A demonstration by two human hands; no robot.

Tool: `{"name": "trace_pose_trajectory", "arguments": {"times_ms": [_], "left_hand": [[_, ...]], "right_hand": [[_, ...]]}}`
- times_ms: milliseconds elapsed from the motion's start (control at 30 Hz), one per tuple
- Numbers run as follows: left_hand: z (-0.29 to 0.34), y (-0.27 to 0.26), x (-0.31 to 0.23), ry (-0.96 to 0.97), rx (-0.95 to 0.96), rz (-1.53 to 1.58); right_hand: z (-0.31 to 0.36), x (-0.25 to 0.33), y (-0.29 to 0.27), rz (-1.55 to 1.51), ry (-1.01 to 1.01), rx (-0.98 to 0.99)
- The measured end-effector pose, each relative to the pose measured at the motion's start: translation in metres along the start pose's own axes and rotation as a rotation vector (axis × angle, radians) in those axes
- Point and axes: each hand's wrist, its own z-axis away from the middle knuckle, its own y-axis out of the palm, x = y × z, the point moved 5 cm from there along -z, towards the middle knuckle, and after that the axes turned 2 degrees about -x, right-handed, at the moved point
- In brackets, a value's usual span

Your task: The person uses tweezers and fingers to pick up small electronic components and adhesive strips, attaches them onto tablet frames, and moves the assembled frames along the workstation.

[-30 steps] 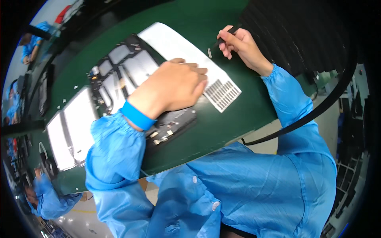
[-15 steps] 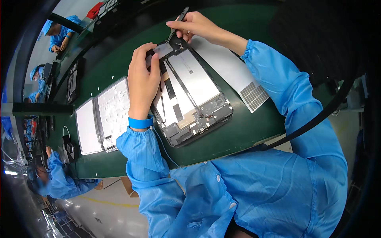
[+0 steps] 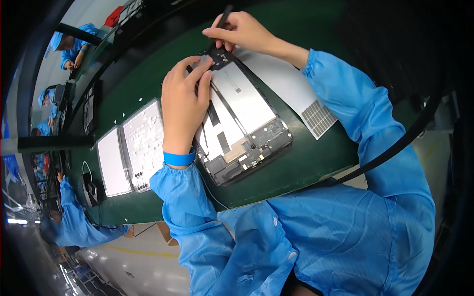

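An opened tablet [image 3: 242, 101] lies tilted on the green bench, its silver inner plate, black strips and circuit parts showing. My left hand [image 3: 185, 96], with a blue wrist strap [image 3: 178, 159], lies over the tablet's far left corner. Its index fingertip presses at the far end, beside a small pale translucent piece [image 3: 203, 59] that it partly covers; the thumb is apart from that finger. Just above the far edge, my right hand [image 3: 242, 32] grips dark tweezers [image 3: 226, 17] upright. The tweezer tips are blurred, so I cannot tell whether they touch the tablet.
Right of the tablet lies a white sheet with a dark grid [image 3: 318, 118]. To the left is an unfolded clear-covered folder [image 3: 143, 133] holding small parts. A small black device [image 3: 90, 190] with a white cable sits farther left. Co-workers in blue [image 3: 81, 222] are along the left side.
My left index finger has come down onto the tablet's far end, over the translucent piece. My right hand has shifted slightly left with the tweezers, which now stand more upright.
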Motion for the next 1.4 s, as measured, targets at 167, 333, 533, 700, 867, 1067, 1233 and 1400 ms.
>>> {"name": "trace_pose_trajectory", "arguments": {"times_ms": [167, 333, 533, 700, 867, 1067, 1233, 1400], "left_hand": [[0.008, -0.002, 0.005, 0.139, -0.048, -0.051], [0.034, -0.030, -0.003, 0.093, -0.143, -0.018], [0.146, -0.100, -0.026, -0.182, -0.273, 0.100], [0.206, -0.086, -0.005, -0.415, -0.438, 0.276], [0.210, -0.082, 0.001, -0.507, -0.491, 0.423], [0.215, -0.085, 0.005, -0.482, -0.489, 0.449], [0.239, -0.132, 0.028, -0.521, -0.728, 0.217], [0.222, -0.155, 0.066, -0.613, -0.688, 0.073]], "right_hand": [[-0.003, 0.005, -0.006, -0.089, -0.245, -0.164], [0.016, 0.037, -0.010, -0.120, -0.358, -0.141], [0.028, 0.129, 0.138, 0.056, -0.521, 0.453], [0.047, 0.147, 0.283, 0.414, -1.025, 0.786], [0.049, 0.146, 0.318, 0.392, -1.242, 0.761], [0.052, 0.144, 0.331, 0.360, -1.145, 0.806], [0.028, 0.141, 0.308, 0.010, -0.756, 0.817], [0.018, 0.130, 0.294, -0.242, -0.390, 0.897]]}}
